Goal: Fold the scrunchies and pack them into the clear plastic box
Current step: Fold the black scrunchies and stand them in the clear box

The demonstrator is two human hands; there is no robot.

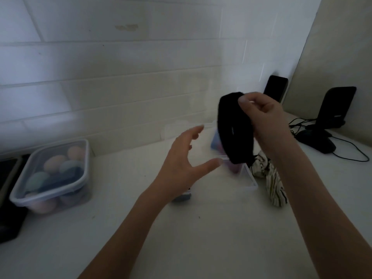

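Both forearms filled the bottom of my view, reaching up over the white counter (201, 238). My right hand (267, 121) pinched the top edge of a black scrunchie (231, 127) between thumb and fingers, holding it up so it hung as a flat dark loop. My left hand (181, 164) was spread, fingers straight and apart, holding nothing, a little below and to the left of the hanging scrunchie and not touching it.

As I judged it, the step in hand was folding this scrunchie. To do it well I would have brought the spread hand in to catch the lower end, doubled the loop over on itself, and kept it pressed flat, since soft fabric springs back if let go early.

Directly behind and beneath the two hands sat the clear plastic box (249, 178), open. Blurred blue and reddish shapes inside it, just under the black scrunchie, looked like pieces already packed, though I could not tell for certain. A striped scrunchie (271, 184) lay on the counter just below my right wrist, beside the box, and seemed to be waiting its turn. Well off to the left of my left hand stood a lidded container (54, 174) of pastel rounded things.
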